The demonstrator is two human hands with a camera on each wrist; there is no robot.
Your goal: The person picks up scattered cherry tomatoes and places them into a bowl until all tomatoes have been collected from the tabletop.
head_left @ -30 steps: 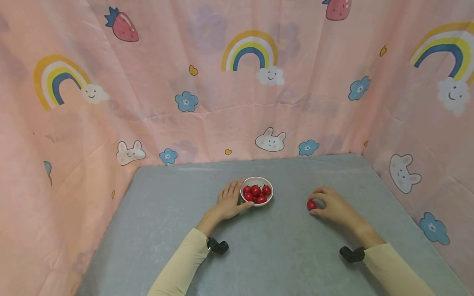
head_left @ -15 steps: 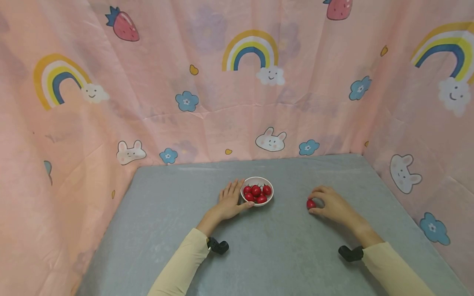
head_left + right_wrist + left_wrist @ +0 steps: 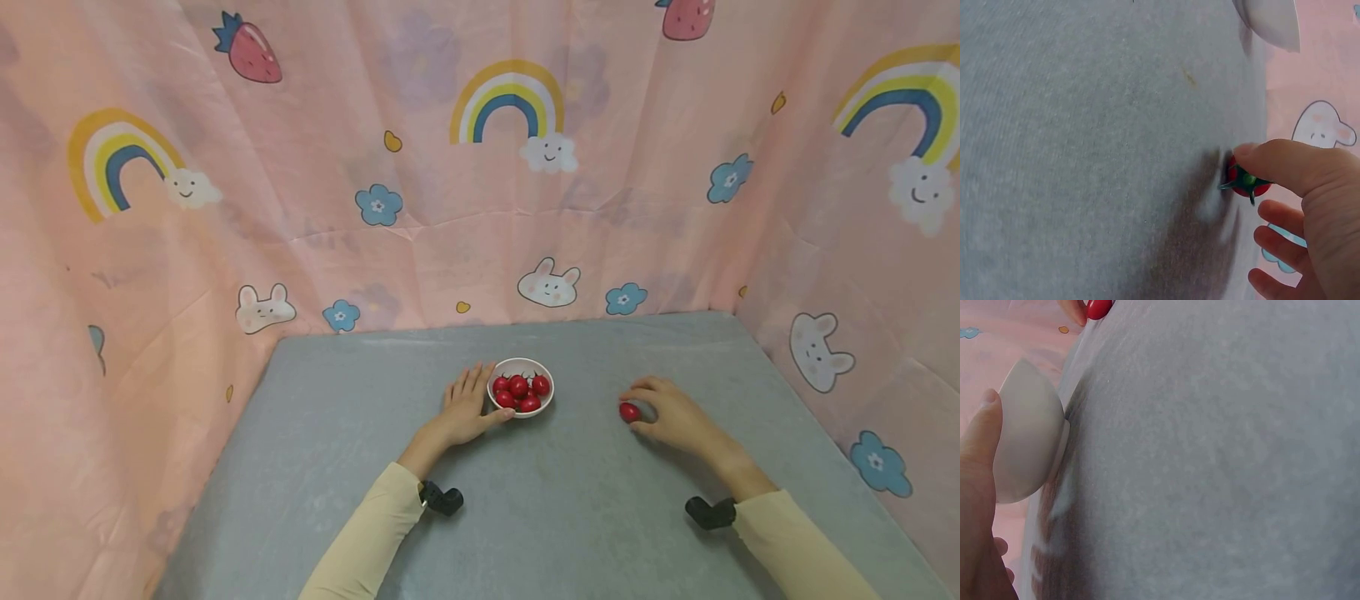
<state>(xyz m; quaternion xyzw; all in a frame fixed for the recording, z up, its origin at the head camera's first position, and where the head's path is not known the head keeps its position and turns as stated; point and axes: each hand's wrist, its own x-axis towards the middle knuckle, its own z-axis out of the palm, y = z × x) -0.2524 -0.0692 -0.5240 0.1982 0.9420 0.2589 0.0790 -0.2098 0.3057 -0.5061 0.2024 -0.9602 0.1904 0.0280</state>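
A small white bowl (image 3: pixel 551 388) with several red cherry tomatoes (image 3: pixel 518 387) stands on the grey cloth. My left hand (image 3: pixel 467 408) rests against its left side, fingers stretched out and thumb at the near rim. In the left wrist view the thumb lies along the outside of the bowl (image 3: pixel 1029 434). To the right, my right hand (image 3: pixel 671 417) curls thumb and fingers around a single cherry tomato (image 3: pixel 629 412), close over the cloth. The right wrist view shows the thumb over this tomato (image 3: pixel 1249 181), its green calyx facing the camera; the index fingertip is hidden there.
Grey cloth (image 3: pixel 540 517) covers the table. Pink curtains (image 3: pixel 420 250) with rainbows and rabbits hang along the back and both sides. A black wrist camera (image 3: pixel 442 498) sits at the left sleeve, another black camera (image 3: pixel 710 513) at the right.
The tomato at my right hand has shifted very slightly left and shows more of its side. The right thumb has drawn back a little. Left hand and bowl stay in place.
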